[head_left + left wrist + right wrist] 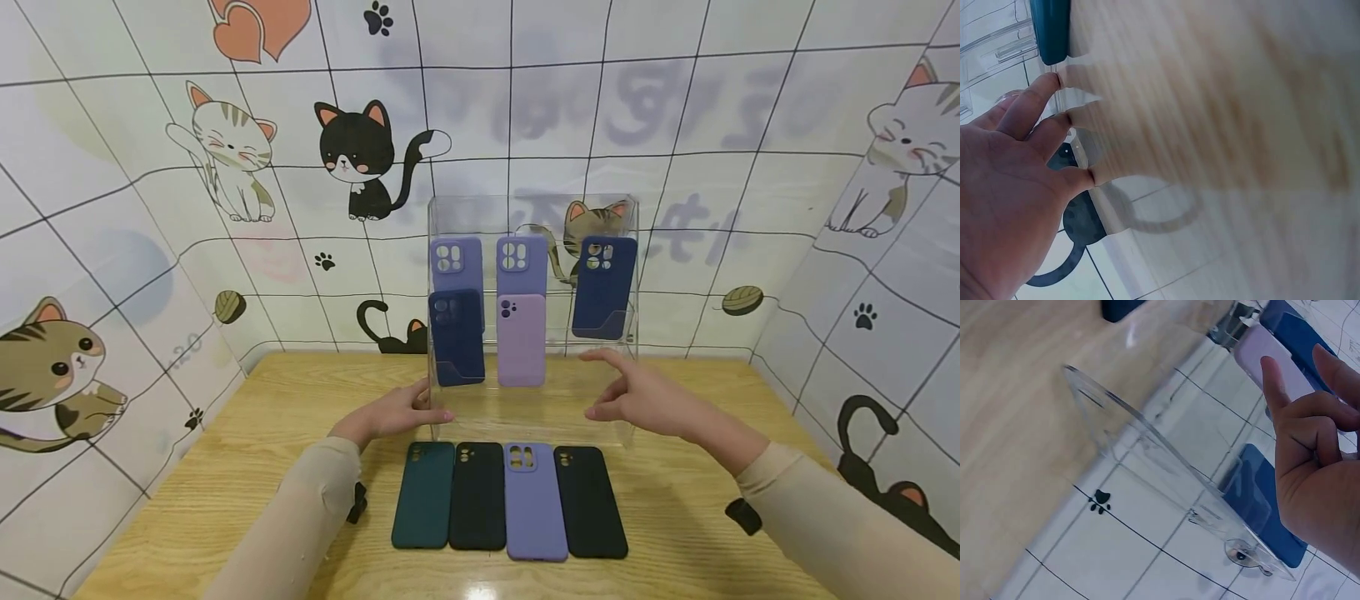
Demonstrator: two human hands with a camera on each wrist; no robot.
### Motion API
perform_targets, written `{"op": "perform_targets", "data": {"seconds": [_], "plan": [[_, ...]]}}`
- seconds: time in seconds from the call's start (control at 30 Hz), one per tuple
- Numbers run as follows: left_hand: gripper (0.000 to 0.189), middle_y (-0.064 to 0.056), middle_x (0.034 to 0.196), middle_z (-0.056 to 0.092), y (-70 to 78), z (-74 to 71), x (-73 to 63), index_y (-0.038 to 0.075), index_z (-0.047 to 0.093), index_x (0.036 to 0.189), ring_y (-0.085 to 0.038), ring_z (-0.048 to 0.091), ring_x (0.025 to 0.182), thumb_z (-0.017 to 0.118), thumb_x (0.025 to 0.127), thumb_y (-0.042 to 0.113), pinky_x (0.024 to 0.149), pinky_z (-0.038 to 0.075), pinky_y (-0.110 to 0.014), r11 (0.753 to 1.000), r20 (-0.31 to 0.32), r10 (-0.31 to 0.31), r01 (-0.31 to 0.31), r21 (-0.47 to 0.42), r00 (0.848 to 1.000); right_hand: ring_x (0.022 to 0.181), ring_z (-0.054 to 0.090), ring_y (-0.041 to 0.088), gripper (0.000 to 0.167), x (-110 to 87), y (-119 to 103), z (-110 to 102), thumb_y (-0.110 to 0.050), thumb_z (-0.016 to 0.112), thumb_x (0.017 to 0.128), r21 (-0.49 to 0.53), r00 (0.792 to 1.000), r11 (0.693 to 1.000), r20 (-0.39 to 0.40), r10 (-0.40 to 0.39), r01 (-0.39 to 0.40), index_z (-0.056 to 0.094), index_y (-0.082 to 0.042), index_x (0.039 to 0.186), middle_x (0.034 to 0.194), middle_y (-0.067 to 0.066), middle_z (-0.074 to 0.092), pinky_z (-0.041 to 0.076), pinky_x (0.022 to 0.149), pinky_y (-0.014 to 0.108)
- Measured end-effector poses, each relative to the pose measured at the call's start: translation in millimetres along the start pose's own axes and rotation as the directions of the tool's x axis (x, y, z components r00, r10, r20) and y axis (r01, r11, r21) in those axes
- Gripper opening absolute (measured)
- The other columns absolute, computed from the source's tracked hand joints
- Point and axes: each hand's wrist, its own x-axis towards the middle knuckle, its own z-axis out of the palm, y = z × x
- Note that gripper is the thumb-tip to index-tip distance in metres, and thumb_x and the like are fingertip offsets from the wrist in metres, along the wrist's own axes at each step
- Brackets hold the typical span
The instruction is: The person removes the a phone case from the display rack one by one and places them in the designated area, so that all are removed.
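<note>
A clear acrylic display stand [525, 417] holds phone cases. Its upper tier has two purple cases, left [468, 271] and middle [530, 279], and a navy case [604, 292] at right. Another navy case [459, 350] and a lilac case [521, 350] stand below. By the stand's lower left side is my left hand [393, 411], fingertips touching the table in the left wrist view. My right hand [645, 398] hovers near the stand's right side, holding nothing; its index finger and thumb are extended, other fingers bent.
In front of the stand, a teal case [423, 500], two black cases, left [477, 500] and right [592, 504], and a purple case [536, 508] lie in a row on the wooden table [675, 542]. A cat-patterned tiled wall covering [480, 117] encloses the back and sides.
</note>
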Motion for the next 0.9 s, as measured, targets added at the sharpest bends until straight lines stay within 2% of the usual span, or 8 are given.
{"op": "perform_targets", "data": {"seconds": [0.17, 0.33, 0.43, 0.53, 0.6, 0.67, 0.77, 0.9], "plan": [[0.099, -0.02, 0.171, 0.038, -1.0, 1.1, 0.5, 0.031, 0.013, 0.173, -0.04, 0.042, 0.156, 0.068, 0.098, 0.062, 0.126, 0.034, -0.062, 1.0, -0.004, 0.001, -0.001, 0.005, 1.0, 0.105, 0.077, 0.023, 0.096, 16.5, -20.2, -9.2, -0.025, 0.08, 0.097, -0.006, 0.999, 1.0, -0.04, -0.026, 0.026, 0.018, -0.024, 0.171, 0.112, 0.008, 0.081, 0.059, 0.094, 0.05], [0.101, -0.02, 0.17, 0.039, -1.3, 3.0, 1.7, 0.031, 0.013, 0.173, -0.04, 0.042, 0.156, 0.069, 0.096, 0.065, 0.126, 0.034, -0.062, 1.0, -0.013, 0.007, -0.007, 0.01, 1.0, 0.105, 0.077, 0.029, 0.103, 34.6, -32.0, -10.9, -0.029, 0.081, 0.097, -0.097, 0.993, 0.995, -0.112, -0.049, 0.039, 0.01, -0.027, 0.172, 0.117, 0.014, 0.08, 0.058, 0.086, 0.047], [0.104, -0.022, 0.163, 0.049, 0.0, 4.3, 1.5, 0.025, 0.016, 0.173, -0.038, 0.051, 0.15, 0.069, 0.095, 0.066, 0.122, 0.041, -0.059, 0.999, -0.05, -0.001, 0.003, 0.043, 0.999, 0.101, 0.078, 0.03, 0.105, 47.5, -36.3, -10.0, -0.029, 0.081, 0.097, -0.154, 0.986, 0.987, -0.157, -0.058, 0.034, 0.008, -0.029, 0.173, 0.116, 0.015, 0.08, 0.058, 0.083, 0.047], [0.103, -0.021, 0.132, 0.072, 2.9, 5.0, 1.5, 0.017, 0.018, 0.173, -0.028, 0.07, 0.113, 0.069, 0.096, 0.063, 0.104, 0.054, -0.05, 0.996, -0.08, 0.001, 0.006, 0.088, 0.997, 0.098, 0.078, 0.03, 0.106, 59.9, -39.4, -7.4, -0.027, 0.081, 0.097, -0.183, 0.981, 0.983, -0.186, -0.059, 0.025, 0.007, -0.031, 0.173, 0.114, 0.016, 0.081, 0.059, 0.08, 0.045], [0.1, -0.012, 0.107, 0.076, 4.8, 5.4, 2.0, 0.014, 0.02, 0.172, -0.02, 0.066, 0.088, 0.068, 0.098, 0.061, 0.089, 0.054, -0.043, 0.993, -0.09, 0.01, 0.0, 0.116, 0.996, 0.097, 0.079, 0.028, 0.107, 67.3, -41.3, -4.8, -0.026, 0.081, 0.097, -0.182, 0.98, 0.983, -0.194, -0.052, 0.016, 0.007, -0.034, 0.173, 0.113, 0.016, 0.081, 0.058, 0.076, 0.041], [0.098, -0.008, 0.091, 0.074, 5.4, 5.4, 2.2, 0.014, 0.02, 0.172, -0.018, 0.057, 0.074, 0.067, 0.099, 0.059, 0.082, 0.049, -0.04, 0.992, -0.081, 0.018, -0.008, 0.123, 0.997, 0.097, 0.079, 0.027, 0.106, 73.3, -42.1, -1.8, -0.026, 0.081, 0.097, -0.179, 0.98, 0.984, -0.194, -0.044, 0.009, 0.007, -0.035, 0.172, 0.113, 0.017, 0.081, 0.057, 0.072, 0.038], [0.096, -0.006, 0.106, 0.078, 5.3, 5.8, 1.7, 0.016, 0.02, 0.172, -0.017, 0.069, 0.09, 0.066, 0.099, 0.06, 0.094, 0.054, -0.042, 0.992, -0.078, 0.021, -0.011, 0.127, 0.997, 0.097, 0.079, 0.027, 0.105, 80.0, -42.9, 2.9, -0.027, 0.08, 0.098, -0.174, 0.981, 0.985, -0.189, -0.028, -0.005, 0.007, -0.037, 0.172, 0.115, 0.018, 0.08, 0.055, 0.07, 0.036], [0.096, -0.008, 0.116, 0.078, 4.5, 5.7, 1.5, 0.017, 0.022, 0.172, -0.018, 0.07, 0.103, 0.066, 0.098, 0.062, 0.104, 0.054, -0.048, 0.991, -0.086, 0.019, -0.008, 0.133, 0.996, 0.097, 0.079, 0.028, 0.101, 83.4, -44.4, 8.0, -0.028, 0.079, 0.098, -0.184, 0.981, 0.983, -0.194, -0.012, -0.024, 0.01, -0.035, 0.172, 0.116, 0.018, 0.08, 0.055, 0.069, 0.035]]}}
